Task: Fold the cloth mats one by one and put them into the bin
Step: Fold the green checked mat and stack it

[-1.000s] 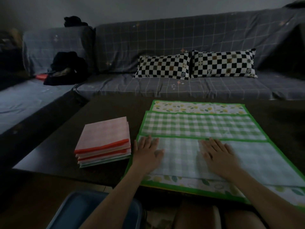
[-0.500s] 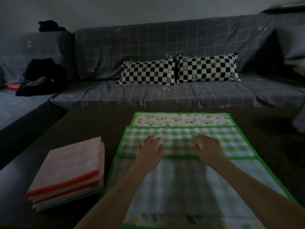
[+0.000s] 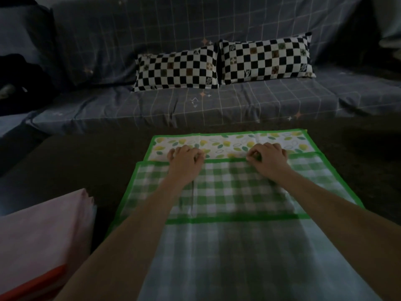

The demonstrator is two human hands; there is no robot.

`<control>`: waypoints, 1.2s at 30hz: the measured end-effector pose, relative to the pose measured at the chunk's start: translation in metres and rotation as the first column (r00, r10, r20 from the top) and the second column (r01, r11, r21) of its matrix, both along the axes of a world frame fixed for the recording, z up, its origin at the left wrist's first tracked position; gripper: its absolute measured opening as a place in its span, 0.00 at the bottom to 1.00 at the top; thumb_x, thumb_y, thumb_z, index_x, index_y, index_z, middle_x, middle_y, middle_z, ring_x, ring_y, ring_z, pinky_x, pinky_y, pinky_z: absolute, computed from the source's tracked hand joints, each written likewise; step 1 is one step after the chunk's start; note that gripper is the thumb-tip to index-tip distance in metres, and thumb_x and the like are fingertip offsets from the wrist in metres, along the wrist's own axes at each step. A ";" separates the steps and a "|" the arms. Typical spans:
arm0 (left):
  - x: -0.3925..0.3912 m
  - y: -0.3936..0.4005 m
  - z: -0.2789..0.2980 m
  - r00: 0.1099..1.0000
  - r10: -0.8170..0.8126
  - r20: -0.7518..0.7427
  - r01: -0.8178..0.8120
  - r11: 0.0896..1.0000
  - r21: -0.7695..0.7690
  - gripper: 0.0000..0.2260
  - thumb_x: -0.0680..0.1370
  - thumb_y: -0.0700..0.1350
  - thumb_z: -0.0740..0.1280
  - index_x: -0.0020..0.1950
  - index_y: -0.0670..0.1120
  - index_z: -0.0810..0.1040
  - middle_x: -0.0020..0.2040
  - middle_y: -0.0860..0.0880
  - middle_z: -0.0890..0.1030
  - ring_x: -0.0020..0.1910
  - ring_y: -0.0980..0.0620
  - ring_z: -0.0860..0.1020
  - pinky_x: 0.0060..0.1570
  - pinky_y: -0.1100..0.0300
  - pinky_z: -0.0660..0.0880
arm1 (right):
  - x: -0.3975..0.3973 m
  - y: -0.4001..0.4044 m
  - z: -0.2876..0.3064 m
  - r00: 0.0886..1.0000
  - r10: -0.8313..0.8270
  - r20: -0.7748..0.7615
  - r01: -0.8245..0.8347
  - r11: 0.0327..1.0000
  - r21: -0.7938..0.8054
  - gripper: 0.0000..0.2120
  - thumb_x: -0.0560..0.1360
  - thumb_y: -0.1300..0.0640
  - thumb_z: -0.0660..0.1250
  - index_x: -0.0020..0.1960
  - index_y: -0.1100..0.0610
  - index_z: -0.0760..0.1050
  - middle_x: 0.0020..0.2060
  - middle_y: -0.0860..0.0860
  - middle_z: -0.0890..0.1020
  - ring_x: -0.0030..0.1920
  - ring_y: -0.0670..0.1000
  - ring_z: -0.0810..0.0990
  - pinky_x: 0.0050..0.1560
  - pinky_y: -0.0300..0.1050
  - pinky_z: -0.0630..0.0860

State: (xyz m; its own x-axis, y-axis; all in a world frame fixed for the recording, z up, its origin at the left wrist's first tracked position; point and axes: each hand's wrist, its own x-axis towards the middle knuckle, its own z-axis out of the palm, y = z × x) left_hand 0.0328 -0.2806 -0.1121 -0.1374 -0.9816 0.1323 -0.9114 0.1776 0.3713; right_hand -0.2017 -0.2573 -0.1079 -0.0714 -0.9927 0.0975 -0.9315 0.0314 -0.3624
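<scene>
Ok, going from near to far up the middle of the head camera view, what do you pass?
Pale checked mat → green gingham mat → left hand and right hand at its far edge → lemon-print mat → dark table → sofa seat → checkered pillows.

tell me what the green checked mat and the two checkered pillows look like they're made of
Green checked mat: apparently thin woven cloth, matte, with a sewn green border; it lies flat and shows a fold crease. Checkered pillows: printed fabric covers over soft filling, judging by their puffed, slightly sagging shape. The dim light leaves the exact fibre open.
</scene>
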 end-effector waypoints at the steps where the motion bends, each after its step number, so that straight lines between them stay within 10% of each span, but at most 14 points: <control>1: -0.001 0.000 0.001 1.000 -0.008 -0.013 0.008 1.000 -0.006 0.13 0.81 0.53 0.56 0.59 0.52 0.77 0.59 0.49 0.73 0.64 0.47 0.67 0.69 0.49 0.54 | 0.000 0.000 0.001 1.000 -0.001 -0.013 0.001 1.000 0.010 0.09 0.77 0.47 0.61 0.53 0.48 0.75 0.56 0.50 0.75 0.63 0.56 0.65 0.64 0.52 0.60; 10: -0.003 0.025 0.044 0.983 -0.053 -0.173 0.042 0.997 -0.066 0.09 0.78 0.54 0.63 0.45 0.50 0.77 0.52 0.50 0.74 0.59 0.49 0.70 0.63 0.51 0.58 | -0.006 0.031 0.043 0.994 0.020 0.104 0.001 0.981 -0.195 0.06 0.76 0.50 0.64 0.47 0.52 0.76 0.48 0.49 0.79 0.57 0.53 0.71 0.60 0.48 0.59; 15: 0.009 0.069 0.102 0.972 -0.142 -0.189 0.119 0.985 -0.126 0.10 0.77 0.53 0.67 0.40 0.50 0.77 0.36 0.54 0.75 0.40 0.52 0.75 0.51 0.53 0.71 | -0.007 0.075 0.094 0.992 0.081 0.093 -0.053 0.961 -0.272 0.07 0.75 0.49 0.65 0.47 0.52 0.77 0.45 0.48 0.81 0.51 0.51 0.76 0.61 0.46 0.58; 22: 0.026 0.152 0.157 0.976 -0.164 -0.144 0.159 0.986 -0.047 0.10 0.73 0.56 0.69 0.45 0.51 0.83 0.40 0.58 0.80 0.38 0.53 0.79 0.43 0.57 0.76 | -0.005 0.161 0.141 0.982 0.188 0.004 -0.178 0.936 -0.304 0.05 0.73 0.49 0.67 0.44 0.50 0.75 0.38 0.46 0.80 0.41 0.48 0.76 0.62 0.45 0.57; 36: 0.043 0.263 0.096 0.957 -0.209 -0.200 0.232 0.968 0.095 0.09 0.72 0.48 0.72 0.34 0.61 0.82 0.34 0.62 0.81 0.35 0.59 0.78 0.37 0.61 0.74 | -0.002 0.271 0.088 0.952 0.299 0.068 -0.290 0.950 -0.116 0.05 0.70 0.52 0.73 0.38 0.48 0.77 0.33 0.44 0.80 0.38 0.44 0.79 0.48 0.38 0.73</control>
State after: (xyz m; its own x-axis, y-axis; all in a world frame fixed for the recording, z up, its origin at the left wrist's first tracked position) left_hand 0.0759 -0.0176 -0.0160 -0.3361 -0.9397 0.0628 -0.7669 0.3117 0.5609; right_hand -0.2041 0.0142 -0.0202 0.2100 -0.9555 0.2069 -0.8599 -0.2813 -0.4259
